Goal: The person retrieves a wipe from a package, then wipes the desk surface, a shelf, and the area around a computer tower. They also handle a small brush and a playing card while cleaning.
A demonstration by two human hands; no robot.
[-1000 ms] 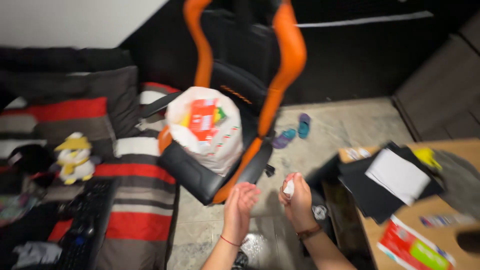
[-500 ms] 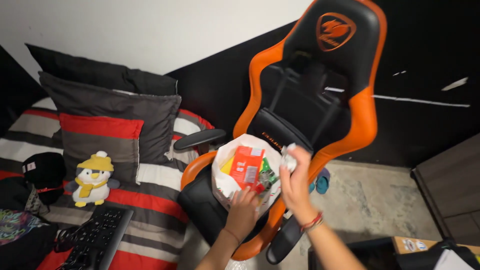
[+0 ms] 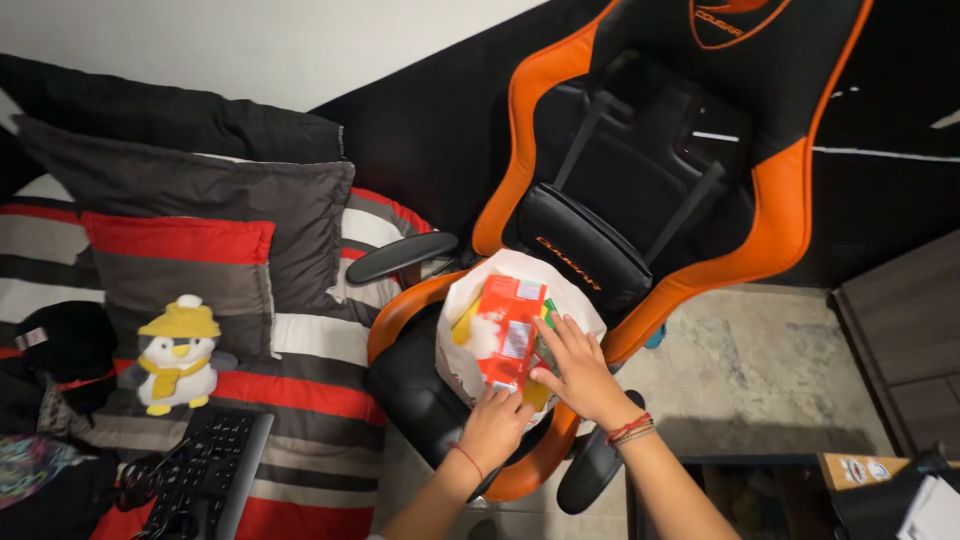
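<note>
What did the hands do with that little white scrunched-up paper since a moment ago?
The right hand went down into the white bag on the orange and black chair; the crumpled white paper it held no longer shows. The left hand kept gripping the bag's near edge. The red carton stayed in the bag.

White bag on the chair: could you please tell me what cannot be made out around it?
- Head view: right hand covers the white bag opening; whether it holds anything is hidden.
- Left hand fingertips blocked by the red carton.
- Bag's deeper contents unseen.
</note>
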